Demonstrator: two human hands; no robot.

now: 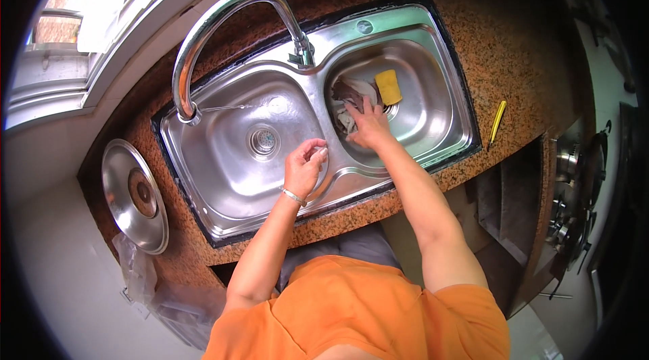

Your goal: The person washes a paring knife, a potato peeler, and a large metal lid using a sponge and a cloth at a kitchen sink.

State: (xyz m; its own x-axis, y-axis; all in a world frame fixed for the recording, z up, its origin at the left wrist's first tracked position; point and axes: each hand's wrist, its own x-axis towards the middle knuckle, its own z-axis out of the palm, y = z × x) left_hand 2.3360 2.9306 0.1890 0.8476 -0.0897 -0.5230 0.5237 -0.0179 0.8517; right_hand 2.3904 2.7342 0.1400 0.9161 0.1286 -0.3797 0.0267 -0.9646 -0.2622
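My right hand (pixel 369 126) reaches into the right basin (pixel 431 111) of a steel double sink, its fingers spread on a crumpled grey and white cloth (pixel 359 90). A yellow sponge (pixel 388 87) lies just beyond the fingertips, beside the cloth. Over the near right edge of the left basin (pixel 228 157) hovers my left hand (pixel 304 165), fingers curled and thumb close to them; whether it holds something small cannot be told. A bracelet circles that wrist. From the chrome faucet (pixel 190 56), a thin stream of water runs at the left basin.
A round steel lid (pixel 134 198) lies on the granite counter left of the sink, with a clear plastic bag (pixel 134 268) below it. A yellow pen-like tool (pixel 497 121) rests right of the sink. Pans and other metal cookware (pixel 568 162) stand at the far right. The window is upper left.
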